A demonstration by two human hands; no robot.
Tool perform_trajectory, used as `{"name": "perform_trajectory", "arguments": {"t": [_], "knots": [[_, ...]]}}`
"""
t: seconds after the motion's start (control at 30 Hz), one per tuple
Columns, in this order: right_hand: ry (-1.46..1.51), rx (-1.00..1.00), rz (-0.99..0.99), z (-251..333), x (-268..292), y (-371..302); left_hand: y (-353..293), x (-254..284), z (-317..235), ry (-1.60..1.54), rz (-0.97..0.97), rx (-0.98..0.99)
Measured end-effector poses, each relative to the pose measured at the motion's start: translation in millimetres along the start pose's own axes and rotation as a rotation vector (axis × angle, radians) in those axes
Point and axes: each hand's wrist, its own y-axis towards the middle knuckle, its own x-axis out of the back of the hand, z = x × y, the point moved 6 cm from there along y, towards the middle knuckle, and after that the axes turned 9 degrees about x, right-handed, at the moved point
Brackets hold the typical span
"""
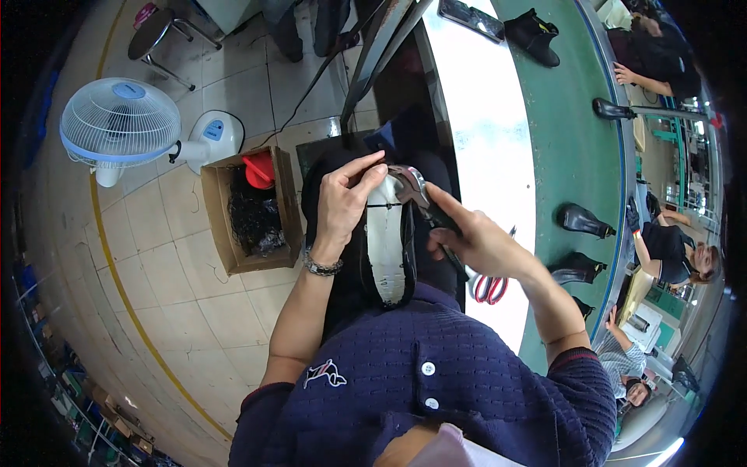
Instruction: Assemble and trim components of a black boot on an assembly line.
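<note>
A black shoe upper on a last point(387, 249) rests bottom up across my lap, its pale insole showing and a dark string or band crossing it near the far end. My left hand point(348, 194) grips that far end, thumb and fingers closed at its left edge. Dark-handled lasting pincers point(416, 191) are wrapped in my right hand point(478, 237). Their metal head meets the far right rim of the shoe; whether the jaws hold the leather is hidden.
Red-handled scissors point(489, 289) and a phone point(472, 19) lie on the white bench point(494, 148). Beyond, black boots point(583, 220) stand on a green conveyor point(556, 148), with co-workers point(673, 249) past it. On my left are a cardboard box point(222, 249) of black scraps, a fan point(120, 124) and a stool point(152, 35).
</note>
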Motion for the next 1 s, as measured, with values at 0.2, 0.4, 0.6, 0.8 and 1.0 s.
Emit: {"name": "perform_trajectory", "arguments": {"t": [0.2, 0.4, 0.6, 0.8, 1.0], "knots": [[-0.272, 0.199, -0.402, 60, 22, 9, -2, 5, -2, 0.088, -0.01, -0.029], [-0.598, 0.031, -0.189, 22, 6, 26, 8, 8, 1, 0.143, 0.002, -0.042], [-0.469, 0.343, -0.545, 35, -1, 12, 1, 6, -1, 0.19, 0.017, -0.048], [-0.706, 0.096, -0.176, 45, 2, 25, -2, 20, 6, 0.266, 0.03, 0.009], [-0.686, 0.243, -0.278, 24, -6, 28, -8, 7, -3, 0.184, 0.198, 0.009]]}}
